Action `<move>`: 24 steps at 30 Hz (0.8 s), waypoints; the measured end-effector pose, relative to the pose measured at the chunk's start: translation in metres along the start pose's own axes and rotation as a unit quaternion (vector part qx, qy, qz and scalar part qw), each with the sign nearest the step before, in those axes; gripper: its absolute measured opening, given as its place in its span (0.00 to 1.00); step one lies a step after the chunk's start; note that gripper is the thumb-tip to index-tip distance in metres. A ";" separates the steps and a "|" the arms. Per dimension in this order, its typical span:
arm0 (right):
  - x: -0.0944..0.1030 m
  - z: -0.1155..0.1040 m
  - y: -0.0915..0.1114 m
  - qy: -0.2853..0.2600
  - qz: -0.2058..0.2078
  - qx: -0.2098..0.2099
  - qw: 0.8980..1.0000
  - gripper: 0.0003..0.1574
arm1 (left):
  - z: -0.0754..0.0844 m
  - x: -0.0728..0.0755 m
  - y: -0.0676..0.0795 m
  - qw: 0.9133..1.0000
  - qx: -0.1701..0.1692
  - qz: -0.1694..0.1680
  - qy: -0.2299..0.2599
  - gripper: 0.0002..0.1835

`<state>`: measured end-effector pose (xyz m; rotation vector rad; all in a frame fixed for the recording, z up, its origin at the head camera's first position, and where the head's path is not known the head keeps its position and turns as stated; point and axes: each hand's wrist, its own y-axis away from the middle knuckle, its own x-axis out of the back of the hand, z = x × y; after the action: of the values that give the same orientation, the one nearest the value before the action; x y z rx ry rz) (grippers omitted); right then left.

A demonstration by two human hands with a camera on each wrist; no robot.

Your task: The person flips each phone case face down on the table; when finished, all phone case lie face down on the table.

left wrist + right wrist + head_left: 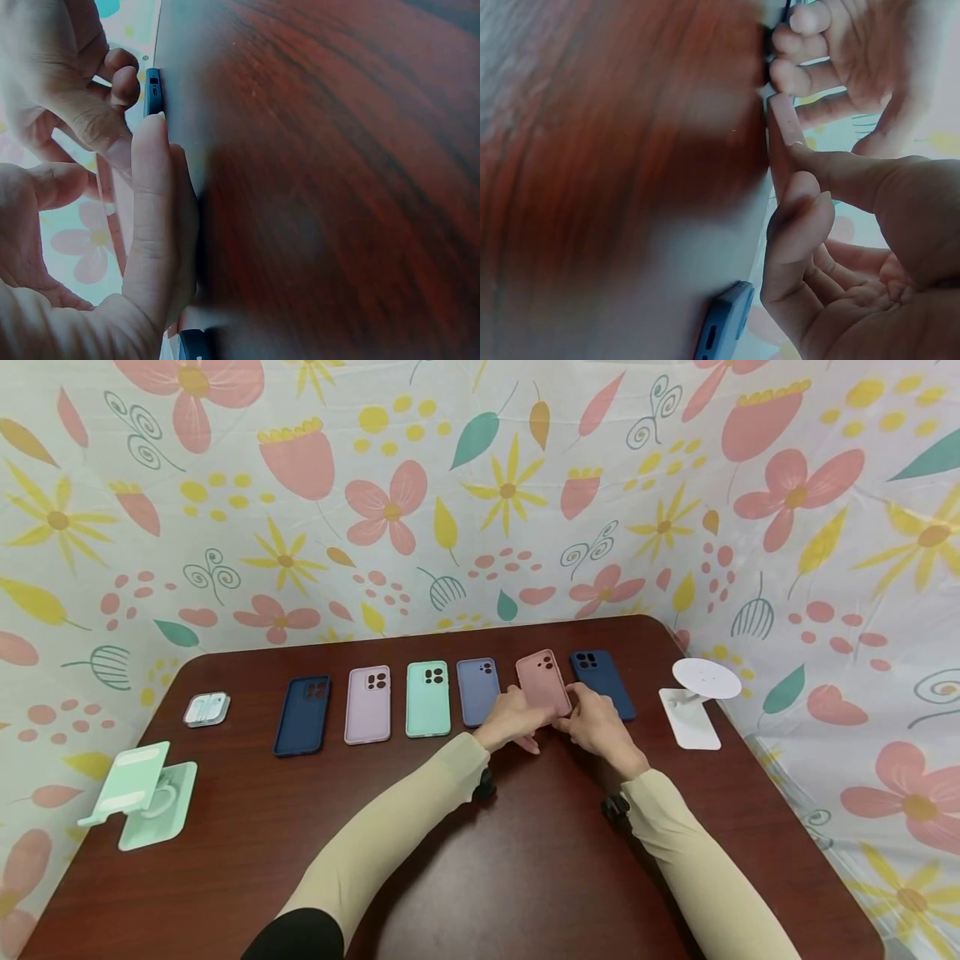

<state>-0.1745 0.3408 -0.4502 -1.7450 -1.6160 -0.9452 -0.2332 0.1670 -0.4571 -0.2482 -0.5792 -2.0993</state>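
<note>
A pink phone case [543, 680] lies slightly turned in the row towards the back of the table, its camera cutouts at the far end. At its near right corner my right hand [597, 724] pinches the edge between thumb and finger. My left hand [512, 718] reaches over the near left end, thumb and fingers about that edge. In the right wrist view the case's pink edge [786, 120] shows between the two hands. Left of it lies a grey-blue phone case [478, 692]; to its right, a dark blue one [604, 683].
Further left along the row are mint [428, 699], lilac [367, 705] and navy [302, 716] cases. A small clear box [207, 710] with white earphones and a mint folding stand [157, 810] occupy the left side. At the right stands a white round-topped stand [692, 718]. Patterned cloth hangs behind.
</note>
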 end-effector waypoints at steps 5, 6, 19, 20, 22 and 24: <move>-0.007 0.013 -0.008 -0.004 0.020 0.018 1.000 0.43 | 0.000 -0.002 0.000 1.000 -0.002 0.008 0.025 0.56; -0.008 0.017 -0.010 -0.004 0.023 0.020 1.000 0.43 | 0.000 -0.002 -0.001 1.000 0.000 0.008 0.028 0.56; -0.032 0.056 -0.035 0.018 0.058 0.045 0.997 0.46 | 0.002 -0.001 0.000 0.999 -0.005 0.007 0.042 0.48; -0.035 0.060 -0.038 0.023 0.062 0.047 0.997 0.46 | 0.002 -0.001 0.000 0.999 -0.006 0.006 0.042 0.45; -0.039 0.068 -0.042 0.031 0.066 0.051 0.996 0.47 | 0.002 -0.001 0.000 0.999 -0.010 0.000 0.045 0.38; -0.037 0.062 -0.038 0.033 0.066 0.058 0.996 0.46 | 0.001 -0.001 -0.001 0.999 -0.016 -0.005 0.045 0.33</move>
<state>-0.2053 0.3730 -0.5189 -1.7003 -1.4641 -0.8209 -0.2336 0.1688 -0.4568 -0.1675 -0.4947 -2.1190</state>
